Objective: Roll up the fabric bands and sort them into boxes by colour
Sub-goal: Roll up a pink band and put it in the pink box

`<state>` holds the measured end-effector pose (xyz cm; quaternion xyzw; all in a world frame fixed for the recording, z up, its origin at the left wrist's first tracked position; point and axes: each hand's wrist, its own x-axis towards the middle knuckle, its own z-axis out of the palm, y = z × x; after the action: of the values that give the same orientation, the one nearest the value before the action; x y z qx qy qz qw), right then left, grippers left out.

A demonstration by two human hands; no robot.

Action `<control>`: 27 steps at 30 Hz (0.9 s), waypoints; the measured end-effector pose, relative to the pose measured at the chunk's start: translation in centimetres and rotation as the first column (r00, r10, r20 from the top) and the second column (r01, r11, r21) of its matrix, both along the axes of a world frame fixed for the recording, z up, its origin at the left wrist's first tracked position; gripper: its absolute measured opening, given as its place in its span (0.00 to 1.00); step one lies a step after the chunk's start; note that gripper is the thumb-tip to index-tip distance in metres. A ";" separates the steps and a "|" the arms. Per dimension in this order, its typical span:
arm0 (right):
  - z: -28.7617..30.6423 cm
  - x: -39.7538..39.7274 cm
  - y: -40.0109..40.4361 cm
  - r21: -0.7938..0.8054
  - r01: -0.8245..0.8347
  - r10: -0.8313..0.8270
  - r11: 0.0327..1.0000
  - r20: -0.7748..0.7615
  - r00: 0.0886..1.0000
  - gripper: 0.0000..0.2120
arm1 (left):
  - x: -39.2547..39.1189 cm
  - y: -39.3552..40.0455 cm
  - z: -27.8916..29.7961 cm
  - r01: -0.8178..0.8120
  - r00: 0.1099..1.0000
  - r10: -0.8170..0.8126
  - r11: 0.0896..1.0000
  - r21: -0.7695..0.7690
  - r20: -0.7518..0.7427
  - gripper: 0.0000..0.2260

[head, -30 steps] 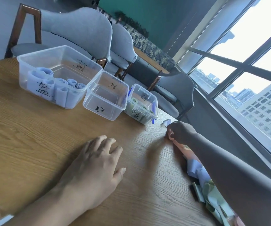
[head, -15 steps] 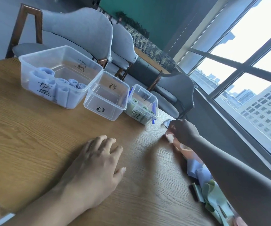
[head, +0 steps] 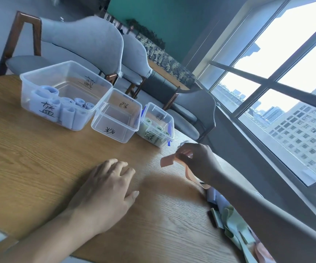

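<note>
On the wooden table (head: 30, 168), head view: right hand (head: 197, 160) pinched one end of a pink band (head: 166, 160), lifted clear; left hand (head: 105, 192) rested flat, fingers relaxed. Blue box (head: 62, 99) and green box (head: 156, 128) held rolls; pink box (head: 115, 118) appeared empty. Loose bands (head: 233, 221) remained unrolled, so much work was judged left.

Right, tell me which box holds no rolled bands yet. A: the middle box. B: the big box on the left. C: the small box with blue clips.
A: the middle box shows only bare clear walls and floor, while the big left box holds blue rolls and the small box holds green ones.
</note>
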<state>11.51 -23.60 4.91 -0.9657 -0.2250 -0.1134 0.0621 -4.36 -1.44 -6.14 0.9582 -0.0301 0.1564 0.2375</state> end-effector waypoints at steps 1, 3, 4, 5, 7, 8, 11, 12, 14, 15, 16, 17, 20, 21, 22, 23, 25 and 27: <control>-0.2 -1.0 0.2 0.026 0.004 -0.004 1.000 0.003 1.000 0.02 | 0.0 0.0 0.2 0.008 1.000 -0.008 0.999 -0.032 0.012 0.22; -0.6 -2.9 0.6 0.075 -0.001 0.002 0.997 -0.022 1.000 0.03 | -0.1 0.0 0.3 0.027 0.998 -0.022 0.997 -0.075 0.066 0.24; -0.8 -3.9 0.8 0.095 -0.011 0.014 0.995 -0.031 0.999 0.03 | -0.1 0.0 0.5 0.037 0.996 -0.029 0.996 -0.086 0.089 0.24; -1.1 -4.8 1.0 0.120 -0.026 0.030 0.992 -0.035 0.999 0.03 | -0.3 0.0 0.6 0.046 0.993 -0.036 0.995 -0.092 0.108 0.25; -1.7 -6.3 1.1 0.181 -0.028 0.040 0.983 -0.061 0.997 0.03 | -0.4 0.0 0.8 0.063 0.989 -0.048 0.992 -0.105 0.137 0.26; -2.0 -7.1 1.2 0.206 -0.014 0.029 0.978 -0.073 0.997 0.03 | -0.5 0.0 1.0 0.067 0.989 -0.052 0.992 -0.105 0.137 0.26; -2.9 -9.3 1.4 0.299 0.022 0.005 0.954 -0.089 0.996 0.03 | -0.7 -0.1 1.3 0.092 0.984 -0.074 0.990 -0.107 0.162 0.25; -3.2 -10.1 1.5 0.326 0.029 0.000 0.945 -0.091 0.996 0.04 | -0.9 -0.3 1.5 0.108 0.980 -0.085 0.987 -0.122 0.177 0.25; -3.8 -11.3 1.7 0.371 0.040 -0.003 0.928 -0.100 0.995 0.04 | -1.3 -0.8 1.6 0.153 0.975 -0.123 0.977 -0.150 0.187 0.25; -4.2 -11.8 1.7 0.393 0.047 -0.004 0.918 -0.108 0.994 0.04 | -1.5 -1.2 1.6 0.178 0.971 -0.147 0.970 -0.162 0.186 0.25; -4.5 -12.3 1.8 0.417 0.055 -0.005 0.907 -0.119 0.993 0.04 | -1.7 -1.4 1.6 0.198 0.968 -0.165 0.964 -0.176 0.188 0.25; -4.7 -12.7 1.9 0.442 0.060 -0.003 0.895 -0.129 0.992 0.05 | -1.8 -1.7 1.6 0.211 0.967 -0.175 0.959 -0.188 0.187 0.24; -5.1 -14.0 2.1 0.480 0.055 0.000 0.876 -0.115 0.993 0.05 | -2.2 -2.2 1.4 0.225 0.962 -0.184 0.951 -0.211 0.201 0.20; -5.1 -14.4 2.1 0.489 0.052 0.006 0.871 -0.115 0.993 0.05 | -2.3 -2.3 1.4 0.229 0.961 -0.186 0.951 -0.209 0.207 0.17; -5.2 -14.9 2.2 0.506 0.047 0.019 0.861 -0.124 0.992 0.05 | -2.4 -2.4 1.4 0.231 0.959 -0.188 0.952 -0.203 0.213 0.15; -5.2 -15.3 2.2 0.529 0.044 0.032 0.848 -0.134 0.990 0.05 | -2.4 -2.4 1.4 0.232 0.957 -0.187 0.952 -0.199 0.221 0.13; -5.3 -16.0 2.3 0.559 0.036 0.058 0.829 -0.149 0.987 0.05 | -2.6 -2.3 1.5 0.228 0.957 -0.180 0.952 -0.205 0.230 0.09; -5.7 -16.3 2.0 0.560 0.024 0.081 0.828 -0.161 0.984 0.04 | -2.6 -2.1 1.5 0.227 0.953 -0.174 0.953 -0.201 0.248 0.07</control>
<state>-4.77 -21.57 -0.82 -0.9079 -0.1900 -0.0867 0.3635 -6.98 -3.53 -4.59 0.8924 -0.1367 0.2425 0.3551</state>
